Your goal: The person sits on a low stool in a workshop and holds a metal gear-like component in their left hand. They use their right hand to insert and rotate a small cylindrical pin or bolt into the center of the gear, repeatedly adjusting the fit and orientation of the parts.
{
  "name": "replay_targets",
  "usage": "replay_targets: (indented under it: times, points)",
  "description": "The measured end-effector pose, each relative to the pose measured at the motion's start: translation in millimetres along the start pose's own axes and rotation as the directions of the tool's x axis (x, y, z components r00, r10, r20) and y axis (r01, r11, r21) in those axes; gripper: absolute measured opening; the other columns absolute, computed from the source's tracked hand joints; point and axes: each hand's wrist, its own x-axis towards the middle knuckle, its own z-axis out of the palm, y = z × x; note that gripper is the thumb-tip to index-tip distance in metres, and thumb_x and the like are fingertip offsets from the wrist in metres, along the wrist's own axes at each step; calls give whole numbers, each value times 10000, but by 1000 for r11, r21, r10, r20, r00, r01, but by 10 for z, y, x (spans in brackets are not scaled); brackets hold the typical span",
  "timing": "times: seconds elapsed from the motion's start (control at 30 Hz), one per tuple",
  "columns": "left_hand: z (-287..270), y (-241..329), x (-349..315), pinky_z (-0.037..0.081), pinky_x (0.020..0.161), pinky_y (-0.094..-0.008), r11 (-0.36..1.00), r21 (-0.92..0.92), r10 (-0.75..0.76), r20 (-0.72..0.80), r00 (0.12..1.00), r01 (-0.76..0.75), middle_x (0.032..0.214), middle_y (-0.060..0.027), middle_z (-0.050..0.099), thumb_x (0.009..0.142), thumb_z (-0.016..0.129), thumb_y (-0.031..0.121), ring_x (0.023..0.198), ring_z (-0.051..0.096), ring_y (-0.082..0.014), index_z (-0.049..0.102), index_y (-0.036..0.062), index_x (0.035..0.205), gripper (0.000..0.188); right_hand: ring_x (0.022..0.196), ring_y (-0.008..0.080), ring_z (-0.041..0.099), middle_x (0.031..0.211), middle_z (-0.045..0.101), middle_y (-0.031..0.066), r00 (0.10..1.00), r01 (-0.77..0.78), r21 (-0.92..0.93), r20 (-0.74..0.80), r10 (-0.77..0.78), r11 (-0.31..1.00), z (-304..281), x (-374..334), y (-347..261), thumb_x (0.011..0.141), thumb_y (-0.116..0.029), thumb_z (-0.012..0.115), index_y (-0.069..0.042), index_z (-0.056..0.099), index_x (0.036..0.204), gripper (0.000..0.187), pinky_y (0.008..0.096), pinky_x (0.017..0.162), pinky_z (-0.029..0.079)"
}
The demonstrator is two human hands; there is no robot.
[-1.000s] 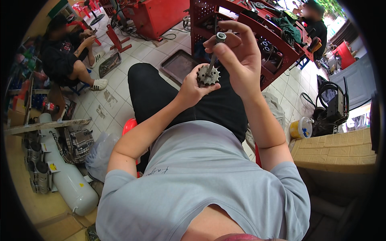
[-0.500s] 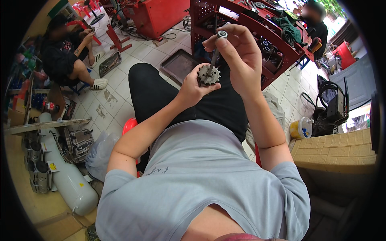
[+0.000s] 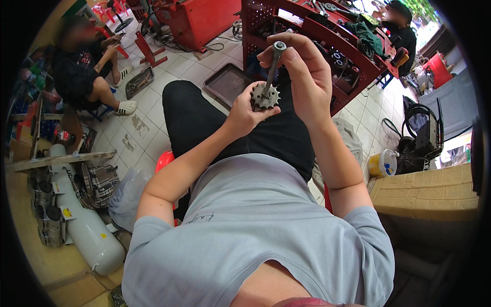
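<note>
A toothed metal sprocket (image 3: pixel 265 96) sits in my left hand (image 3: pixel 244 113), the fingers and thumb closed around its side. From its centre a slim metal rod (image 3: pixel 273 70) rises toward me, tilted a little to the right and topped by a round, socket-like head. My right hand (image 3: pixel 310 82) is curled about that upper end, thumb on the near side and fingers behind it. Whether the thumb presses on the rod is hard to see. How the rod's lower end meets the sprocket is partly hidden. Both hands are held above my lap.
Beyond my knees a dark metal tray (image 3: pixel 228 84) lies on the tiled floor. A red tool cart (image 3: pixel 353 84) with tools on top stands ahead to the right. One person (image 3: pixel 84 64) sits at the far left, another (image 3: pixel 401 28) at the far right. A white cylinder (image 3: pixel 92 235) lies at left.
The rod's head has tipped slightly left and nearer to me. My right thumb has slid to the right of the head. My left hand and the sprocket have hardly moved.
</note>
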Motion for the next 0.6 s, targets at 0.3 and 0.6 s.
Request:
replay_targets:
  times: [0.3, 0.6]
  points:
    - [-9, -5, 8, 486, 851, -262, 1000, -24, -6, 25, 1000, 6, 993, -43, 636, 766, 810, 131, 913, 601, -100, 487, -4, 1209, 565, 909, 113, 621, 956, 645, 79, 1000, -12, 42, 23, 11, 999, 33, 8, -25, 904, -56, 632, 15, 507, 1138, 274, 253, 813, 488]
    - [-4, -7, 0, 485, 848, -262, 1000, 0, 18, 8, 1000, -18, 988, -39, 633, 767, 808, 130, 912, 595, -99, 486, -6, 1210, 564, 954, 122, 618, 954, 647, 72, 999, 42, 6, 32, -42, 999, 6, -11, 57, 895, -40, 639, 24, 493, 1149, 300, 282, 854, 494]
